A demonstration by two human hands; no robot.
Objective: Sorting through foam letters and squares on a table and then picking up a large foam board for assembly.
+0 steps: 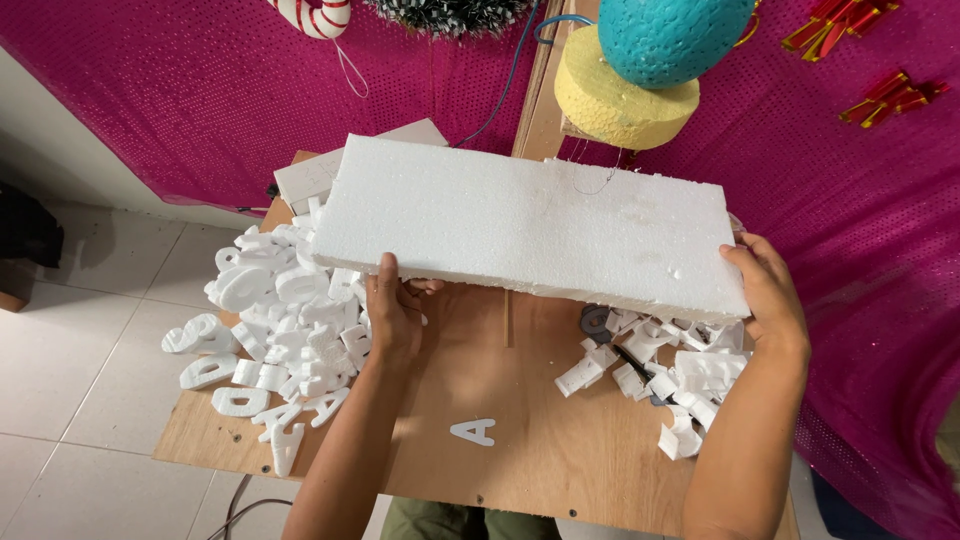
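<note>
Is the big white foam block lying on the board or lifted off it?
Lifted: both hands, left hand and right hand, hold the foam block above the board.

no packages, labels, signs or screens in view

Two bare forearms, no sleeves; olive-green trousers (450,520) at bottom edge.

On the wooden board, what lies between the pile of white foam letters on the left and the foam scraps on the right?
Only one small white foam letter; otherwise bare wooden board, in the head view.
</note>
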